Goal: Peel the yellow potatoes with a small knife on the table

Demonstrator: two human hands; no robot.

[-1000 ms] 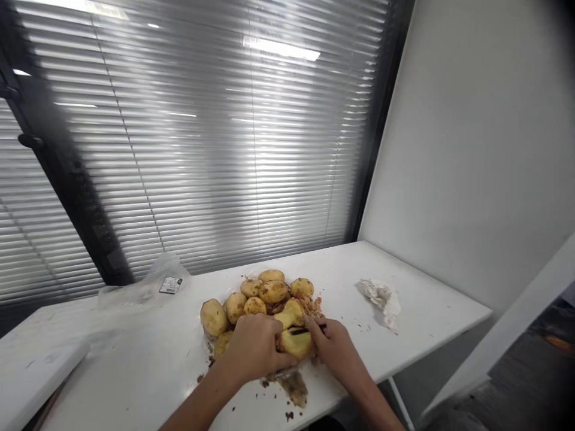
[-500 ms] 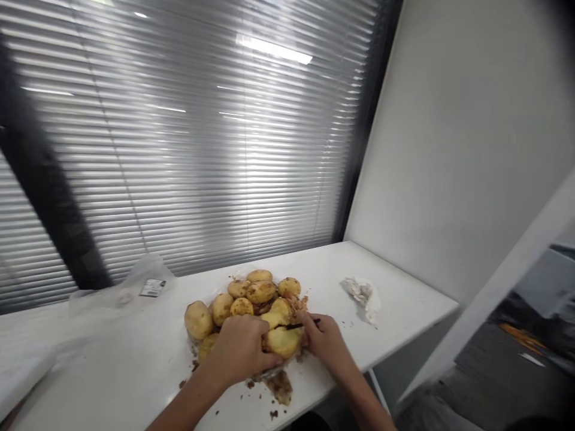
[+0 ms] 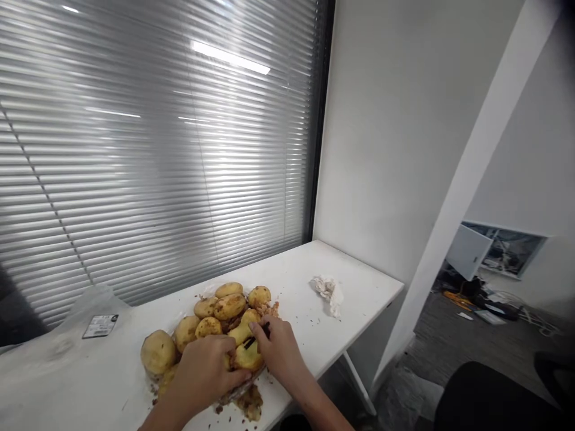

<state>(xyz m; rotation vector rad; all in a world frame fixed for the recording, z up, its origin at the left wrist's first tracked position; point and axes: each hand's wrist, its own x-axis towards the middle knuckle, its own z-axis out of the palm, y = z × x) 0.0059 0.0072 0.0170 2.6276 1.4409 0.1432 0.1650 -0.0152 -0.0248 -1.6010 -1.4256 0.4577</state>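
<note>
My left hand (image 3: 209,368) is wrapped round a partly peeled potato (image 3: 248,357), its yellow flesh facing up. In my right hand (image 3: 279,347) is a small black peeler (image 3: 250,342), its dark head against the top of that potato and most of its handle hidden by my fingers. Just behind lies a peeled yellow potato (image 3: 242,331). Several more potatoes (image 3: 230,306), some brown-skinned and some partly peeled, are heaped beyond my hands on a crumpled clear plastic bag. Brown peel scraps (image 3: 250,402) lie near the table's front edge.
The white table (image 3: 359,287) ends at a wall on the right. A crumpled white tissue (image 3: 329,293) lies on it. A clear plastic bag with a label (image 3: 99,326) is at the left, below the window blinds. A black chair (image 3: 489,398) stands at the lower right.
The view has swung to the right, so the table and potatoes appear further left. Both hands keep their holds, and the peeler sits at a steeper slant against the potato.
</note>
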